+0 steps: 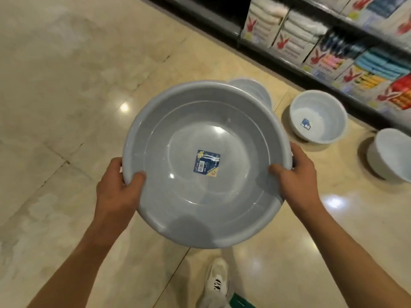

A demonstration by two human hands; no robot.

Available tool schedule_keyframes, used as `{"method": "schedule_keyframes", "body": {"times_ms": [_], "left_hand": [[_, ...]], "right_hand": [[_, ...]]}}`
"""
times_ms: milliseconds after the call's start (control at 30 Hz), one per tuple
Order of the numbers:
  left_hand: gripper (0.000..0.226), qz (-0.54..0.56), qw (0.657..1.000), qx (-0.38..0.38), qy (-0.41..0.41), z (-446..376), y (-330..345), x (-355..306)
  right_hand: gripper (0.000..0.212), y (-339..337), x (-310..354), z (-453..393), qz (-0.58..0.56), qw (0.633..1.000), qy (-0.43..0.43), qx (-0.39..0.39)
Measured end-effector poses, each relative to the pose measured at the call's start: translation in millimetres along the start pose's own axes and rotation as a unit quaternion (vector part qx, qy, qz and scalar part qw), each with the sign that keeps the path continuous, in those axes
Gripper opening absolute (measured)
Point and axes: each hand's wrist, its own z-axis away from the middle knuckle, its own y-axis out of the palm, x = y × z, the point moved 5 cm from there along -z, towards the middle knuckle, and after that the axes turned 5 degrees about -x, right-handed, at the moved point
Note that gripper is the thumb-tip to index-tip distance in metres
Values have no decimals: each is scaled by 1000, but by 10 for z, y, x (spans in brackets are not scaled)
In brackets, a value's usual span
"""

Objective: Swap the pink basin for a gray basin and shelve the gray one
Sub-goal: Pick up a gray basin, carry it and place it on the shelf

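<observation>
I hold a large round gray basin [178,134] level in front of me above the floor. A blue and yellow label sticks to its bottom. My left hand [117,187] grips the near-left rim, thumb inside the basin. On the right rim, my right hand [293,174] grips the same way. No pink basin is in view.
Store shelves [333,70] with boxed towels run along the upper right. On the tiled floor beside them stand a pale basin [333,112] with a label, another [391,154] at the right edge, and one [255,87] partly hidden behind the gray basin. My white shoe [218,278] is below.
</observation>
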Motion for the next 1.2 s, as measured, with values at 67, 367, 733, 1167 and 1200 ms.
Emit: {"method": "schedule_keyframes", "body": {"times_ms": [67,367,733,1167,1200], "left_hand": [[13,-2,1000,18,2,-232,309,-315],[15,-14,994,104,20,-1342,1642,-1082],[23,-94,980,168,54,-3067,3074,-1190],[15,-222,957,179,45,-3908,4326,-557],[14,-222,959,172,36,-3931,4413,-485]], "right_hand": [[62,-201,12,-300,-5,1000,14,-23],[60,-501,-106,-1616,15,995,61,-78],[60,58,-682,-3129,32,982,139,-123],[54,705,-1743,-4526,132,978,156,-41],[52,750,-1822,-4606,135,978,154,-33]]}}
